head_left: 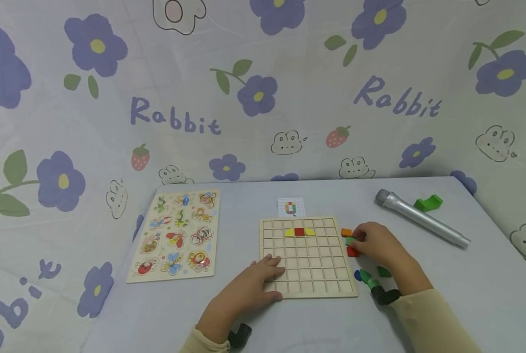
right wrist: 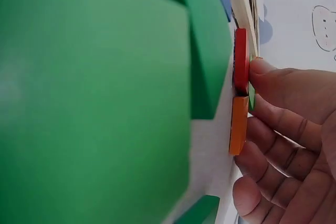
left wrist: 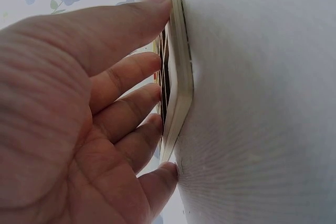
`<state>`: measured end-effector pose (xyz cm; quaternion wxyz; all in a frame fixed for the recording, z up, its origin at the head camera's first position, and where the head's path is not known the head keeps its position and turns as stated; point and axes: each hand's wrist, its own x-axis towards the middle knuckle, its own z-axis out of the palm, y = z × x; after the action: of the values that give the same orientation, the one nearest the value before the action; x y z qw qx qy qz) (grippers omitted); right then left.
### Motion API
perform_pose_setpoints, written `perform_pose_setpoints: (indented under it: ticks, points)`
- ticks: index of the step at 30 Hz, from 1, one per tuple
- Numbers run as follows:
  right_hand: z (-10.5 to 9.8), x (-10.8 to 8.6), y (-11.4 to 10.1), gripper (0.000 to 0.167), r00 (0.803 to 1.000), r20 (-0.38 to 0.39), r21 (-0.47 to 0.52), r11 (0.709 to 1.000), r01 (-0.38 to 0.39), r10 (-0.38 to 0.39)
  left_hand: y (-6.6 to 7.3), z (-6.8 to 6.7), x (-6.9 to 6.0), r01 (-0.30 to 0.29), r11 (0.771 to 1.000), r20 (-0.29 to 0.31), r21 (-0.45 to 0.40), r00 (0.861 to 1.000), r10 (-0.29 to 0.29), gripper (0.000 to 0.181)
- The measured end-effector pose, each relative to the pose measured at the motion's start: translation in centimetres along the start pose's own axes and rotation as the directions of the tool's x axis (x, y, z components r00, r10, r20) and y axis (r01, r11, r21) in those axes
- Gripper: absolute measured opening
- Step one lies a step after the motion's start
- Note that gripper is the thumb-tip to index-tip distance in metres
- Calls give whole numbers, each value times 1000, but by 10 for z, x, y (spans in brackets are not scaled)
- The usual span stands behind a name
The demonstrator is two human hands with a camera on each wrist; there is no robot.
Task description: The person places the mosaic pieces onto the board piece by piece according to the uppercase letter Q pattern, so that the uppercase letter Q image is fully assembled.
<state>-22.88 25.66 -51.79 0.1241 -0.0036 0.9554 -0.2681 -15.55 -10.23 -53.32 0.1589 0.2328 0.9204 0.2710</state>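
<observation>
My left hand (head_left: pixel 251 287) rests on the lower left corner of a wooden grid board (head_left: pixel 315 274), fingers spread and fairly straight. In the left wrist view its fingertips touch the board's edge (left wrist: pixel 182 72). Beyond the board's right edge, my right hand (head_left: pixel 379 245) pinches a small green tile (head_left: pixel 350 241) between thumb and forefinger. A red tile (head_left: pixel 352 252) and an orange tile (head_left: pixel 346 232) lie close by the fingers. On the board's upper rows, a red square (head_left: pixel 299 232) sits between two yellow pieces (head_left: pixel 289 232). A small pattern card (head_left: pixel 291 207) lies behind the board.
An insect puzzle board (head_left: pixel 181 235) lies at the left. A silver microphone (head_left: pixel 423 220) and a green block (head_left: pixel 428 203) are at the back right. Green pieces (head_left: pixel 384 271) and a blue piece (head_left: pixel 358 275) lie near the right wrist. A patterned cloth (head_left: pixel 263 162) hangs behind the table.
</observation>
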Motion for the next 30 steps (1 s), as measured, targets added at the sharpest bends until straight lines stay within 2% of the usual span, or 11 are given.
perform_pose_setpoints:
  ticks: [6,10,15,18,23,30]
  points:
    - [1,-2,-3,21,1000,-11,47,999,-15,15,1,0,0,-1,1000,-1,-2,1000,1,63]
    - [2,-9,-10,14,999,-40,51,999,5,-3,2,-1,-1,-2,1000,0,-6,1000,2,63]
    - [0,-15,-27,12,991,-115,96,992,83,-72,2,-2,-2,5,1000,6,-7,1000,-5,63]
    - [1,-13,-42,12,983,-132,125,982,142,-125,0,-1,-1,6,1000,8,-4,1000,-6,63]
    - [13,-1,-63,7,982,-92,161,971,176,-163,-2,0,3,-4,1000,9,3,1000,4,63]
    - [35,17,-76,4,984,-57,141,974,175,-168,-5,0,3,-9,1000,10,1,1000,9,62]
